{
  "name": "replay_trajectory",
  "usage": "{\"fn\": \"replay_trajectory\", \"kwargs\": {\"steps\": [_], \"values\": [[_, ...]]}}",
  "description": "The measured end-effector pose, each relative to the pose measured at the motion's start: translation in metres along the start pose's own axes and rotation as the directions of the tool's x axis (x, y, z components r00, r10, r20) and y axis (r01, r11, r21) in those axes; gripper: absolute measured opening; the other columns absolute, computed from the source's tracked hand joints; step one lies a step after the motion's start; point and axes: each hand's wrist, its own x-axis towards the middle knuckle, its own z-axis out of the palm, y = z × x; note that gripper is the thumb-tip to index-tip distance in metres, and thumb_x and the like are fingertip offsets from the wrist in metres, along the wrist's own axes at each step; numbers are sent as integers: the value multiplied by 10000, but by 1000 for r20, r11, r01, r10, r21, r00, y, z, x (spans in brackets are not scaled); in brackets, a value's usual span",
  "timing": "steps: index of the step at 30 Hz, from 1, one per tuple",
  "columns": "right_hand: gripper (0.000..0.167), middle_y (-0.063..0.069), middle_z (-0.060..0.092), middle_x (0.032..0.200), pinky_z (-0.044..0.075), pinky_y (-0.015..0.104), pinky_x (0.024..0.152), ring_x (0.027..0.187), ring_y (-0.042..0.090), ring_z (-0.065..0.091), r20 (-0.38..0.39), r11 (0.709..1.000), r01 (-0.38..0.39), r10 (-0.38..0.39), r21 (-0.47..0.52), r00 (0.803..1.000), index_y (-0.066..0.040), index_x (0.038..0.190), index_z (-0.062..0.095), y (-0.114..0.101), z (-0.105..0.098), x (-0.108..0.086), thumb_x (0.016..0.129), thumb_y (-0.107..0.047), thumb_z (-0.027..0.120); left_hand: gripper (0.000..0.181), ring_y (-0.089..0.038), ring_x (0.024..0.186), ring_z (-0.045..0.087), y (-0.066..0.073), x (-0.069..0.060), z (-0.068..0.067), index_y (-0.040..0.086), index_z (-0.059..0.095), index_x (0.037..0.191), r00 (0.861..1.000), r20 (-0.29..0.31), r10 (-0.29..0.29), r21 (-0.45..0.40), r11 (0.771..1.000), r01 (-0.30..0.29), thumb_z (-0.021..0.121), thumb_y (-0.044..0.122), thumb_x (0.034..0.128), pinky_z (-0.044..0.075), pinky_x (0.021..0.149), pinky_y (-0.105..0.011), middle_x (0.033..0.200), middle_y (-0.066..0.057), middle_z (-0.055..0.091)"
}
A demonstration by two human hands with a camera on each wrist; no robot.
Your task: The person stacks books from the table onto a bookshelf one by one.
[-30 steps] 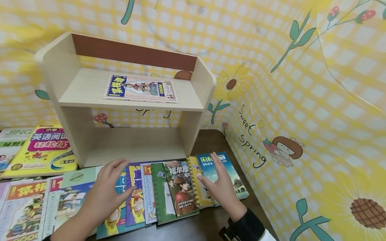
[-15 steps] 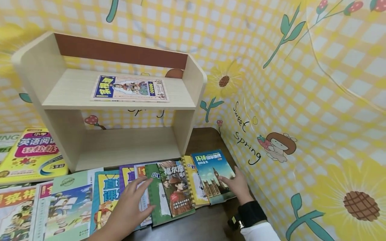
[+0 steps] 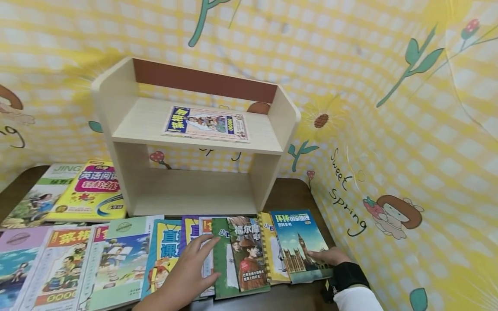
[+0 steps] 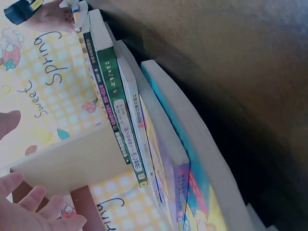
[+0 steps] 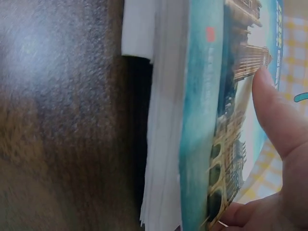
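A blue geography encyclopedia (image 3: 297,233) with a clock tower on its cover lies at the right end of a row of books. My right hand (image 3: 336,257) grips its right edge, thumb on the cover; in the right wrist view the fingers partly vanish behind the book's edge. My left hand (image 3: 190,268) hovers, fingers spread and holding nothing, over the purple book (image 3: 189,224) and its neighbours. Beside the encyclopedia lie a yellow spiral-bound book (image 3: 274,259), a detective book (image 3: 249,259) and a green book (image 3: 223,263).
A two-tier wooden bookshelf (image 3: 198,142) stands behind the row, with one comic-style book (image 3: 208,123) flat on its upper shelf. More books, including a yellow English reader (image 3: 91,194), lie on the left. A patterned cloth wall (image 3: 389,151) borders the table's right side.
My right hand has moved from above the encyclopedia to its right edge and taken hold there. My left hand has shifted rightward along the row. The head view has swung.
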Motion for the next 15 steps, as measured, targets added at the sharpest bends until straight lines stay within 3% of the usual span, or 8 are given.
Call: {"fn": "replay_trajectory", "kwargs": {"steps": [2,7,15], "values": [[1005,472,382,1295,428,586,941,1188,586,409,-37,997,-54,52,-49,998,263,1290,367,-11,3,-9,842,-596,635,747,-385,1278,430,1,1,1,101,520,1373,1000,3,-8,-17,1000,8,859,195,714,436,954,-604,1404,-132,450],[988,440,442,1265,455,544,930,1169,552,454,-33,994,-56,53,-95,998,240,1262,430,-18,-3,-26,829,-625,630,746,-391,1291,419,2,1,0,112,520,1375,1000,8,-27,-37,999,27,858,201,716,448,949,-597,1419,-120,438],[1067,452,431,1266,458,544,926,1172,558,446,-59,992,-97,92,-78,994,261,1245,423,-20,4,-15,771,-663,670,744,-381,1304,413,0,-1,-3,126,522,1378,999,-10,-34,-37,999,34,859,206,719,446,961,-588,1436,-121,426]]}}
